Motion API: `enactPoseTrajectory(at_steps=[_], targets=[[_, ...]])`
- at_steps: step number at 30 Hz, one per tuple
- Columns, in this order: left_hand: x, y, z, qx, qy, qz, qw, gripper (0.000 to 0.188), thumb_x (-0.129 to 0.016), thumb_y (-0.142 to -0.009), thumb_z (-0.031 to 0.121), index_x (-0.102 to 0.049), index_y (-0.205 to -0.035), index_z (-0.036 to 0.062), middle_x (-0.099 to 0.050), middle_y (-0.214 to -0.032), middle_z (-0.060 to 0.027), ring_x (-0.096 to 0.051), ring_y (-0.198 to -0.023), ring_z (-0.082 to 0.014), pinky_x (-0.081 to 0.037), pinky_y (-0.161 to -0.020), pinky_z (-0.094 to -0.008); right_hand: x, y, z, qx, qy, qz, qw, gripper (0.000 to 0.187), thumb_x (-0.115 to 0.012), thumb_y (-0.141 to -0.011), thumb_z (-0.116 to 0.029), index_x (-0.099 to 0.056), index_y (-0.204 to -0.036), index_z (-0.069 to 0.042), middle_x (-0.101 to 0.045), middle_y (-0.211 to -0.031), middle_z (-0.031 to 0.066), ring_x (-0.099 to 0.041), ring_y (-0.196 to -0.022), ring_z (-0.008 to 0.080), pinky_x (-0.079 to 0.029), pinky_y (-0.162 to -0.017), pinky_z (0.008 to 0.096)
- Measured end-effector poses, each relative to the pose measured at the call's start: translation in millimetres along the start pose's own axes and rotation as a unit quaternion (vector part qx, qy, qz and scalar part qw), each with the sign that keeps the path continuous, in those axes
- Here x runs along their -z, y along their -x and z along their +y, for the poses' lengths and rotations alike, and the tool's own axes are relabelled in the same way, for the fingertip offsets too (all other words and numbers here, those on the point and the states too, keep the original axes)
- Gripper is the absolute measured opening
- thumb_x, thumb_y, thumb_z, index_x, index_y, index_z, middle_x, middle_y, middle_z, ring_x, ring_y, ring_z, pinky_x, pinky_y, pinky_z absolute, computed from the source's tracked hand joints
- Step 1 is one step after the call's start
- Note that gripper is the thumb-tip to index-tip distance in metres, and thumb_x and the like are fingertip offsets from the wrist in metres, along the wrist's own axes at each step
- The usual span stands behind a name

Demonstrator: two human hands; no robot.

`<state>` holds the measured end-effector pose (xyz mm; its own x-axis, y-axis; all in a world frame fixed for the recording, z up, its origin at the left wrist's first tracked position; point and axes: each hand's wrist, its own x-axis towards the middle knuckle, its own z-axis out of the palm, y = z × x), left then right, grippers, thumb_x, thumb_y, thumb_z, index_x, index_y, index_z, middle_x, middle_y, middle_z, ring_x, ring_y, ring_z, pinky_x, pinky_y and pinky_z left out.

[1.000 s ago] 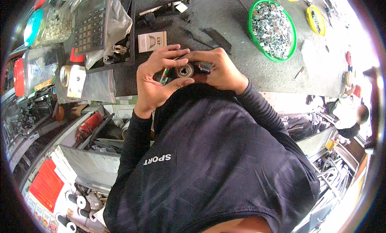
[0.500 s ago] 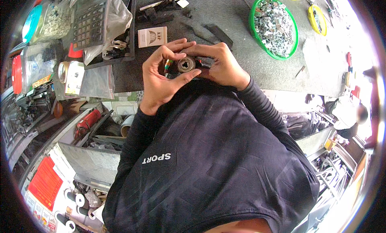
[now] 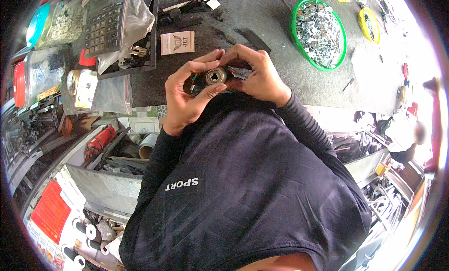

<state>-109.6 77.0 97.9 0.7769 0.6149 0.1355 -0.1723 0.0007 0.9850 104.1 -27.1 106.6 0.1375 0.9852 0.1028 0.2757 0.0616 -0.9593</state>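
Head view, only one I've got. The round metal part (image 3: 215, 76) sits upper centre of the frame, just left of the midline, between both hands, ring face with its dark hole toward me. Left hand (image 3: 188, 92): fingers curled in a C, tips by the upper edge, thumb by the lower edge, so they bracket it at about its own width. Can't tell if they actually press. Right hand (image 3: 263, 77): index arched over the top, thumb low, gap fairly narrow, around a dark piece (image 3: 237, 74) and a small red bit (image 3: 232, 72) just right of the ring. Its contact is hidden too, and I can't tell whether the dark piece joins the ring.

Handling, my judgement: looks stiff, dense for its size but light for a hand, not fragile; smooth metal, so it could slip or roll if pinched off-centre. I'd take it by the rim, thumb and finger on opposite edges, leaving the hole uncovered.

Around it: dark benchtop (image 3: 299, 88) behind; small white box (image 3: 177, 43) just above the left hand; black strip (image 3: 254, 40) above the right; green basket (image 3: 345, 39) of metal bits upper right; calculator (image 3: 105, 27) upper left.
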Motion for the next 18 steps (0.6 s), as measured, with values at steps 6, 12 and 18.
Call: enactPoseTrajectory(at_steps=[6, 12, 18], targets=[[-33, 4, -7, -0.016, 0.044, 0.106, 0.993, 0.041, -0.087, -0.097, -0.003, -0.056, -0.122, 0.0024, -0.066, -0.155, -0.0364, -0.068, -0.144, -0.0327, -0.053, -0.121, -0.0441, -3, 6, -1, 0.014, 0.028, 0.016, 0.999, 0.048, -0.101, -0.082, -0.019, -0.074, -0.118, -0.004, -0.084, -0.112, 0.0158, -0.085, -0.107, 0.0339, -0.065, -0.093, 0.0394], [-16, 2, 9, -0.046, -0.039, 0.046, 0.997, 0.041, -0.080, -0.103, 0.006, -0.066, -0.141, -0.0033, -0.062, -0.164, -0.0291, -0.063, -0.150, -0.0338, -0.047, -0.127, -0.0455, -6, 5, 2, 0.056, 0.048, 0.031, 0.997, 0.053, -0.098, -0.082, -0.021, -0.076, -0.126, -0.002, -0.082, -0.119, 0.0188, -0.082, -0.113, 0.0389, -0.064, -0.097, 0.0429], [-9, 9, 5, -0.009, -0.031, 0.031, 0.999, 0.049, -0.076, -0.105, 0.012, -0.069, -0.150, -0.0048, -0.058, -0.169, -0.0256, -0.056, -0.157, -0.0351, -0.041, -0.132, -0.0465, -8, 7, 2, 0.086, 0.087, 0.010, 0.992, 0.059, -0.099, -0.078, -0.020, -0.075, -0.128, 0.001, -0.078, -0.122, 0.0194, -0.078, -0.112, 0.0415, -0.063, -0.099, 0.0451]])
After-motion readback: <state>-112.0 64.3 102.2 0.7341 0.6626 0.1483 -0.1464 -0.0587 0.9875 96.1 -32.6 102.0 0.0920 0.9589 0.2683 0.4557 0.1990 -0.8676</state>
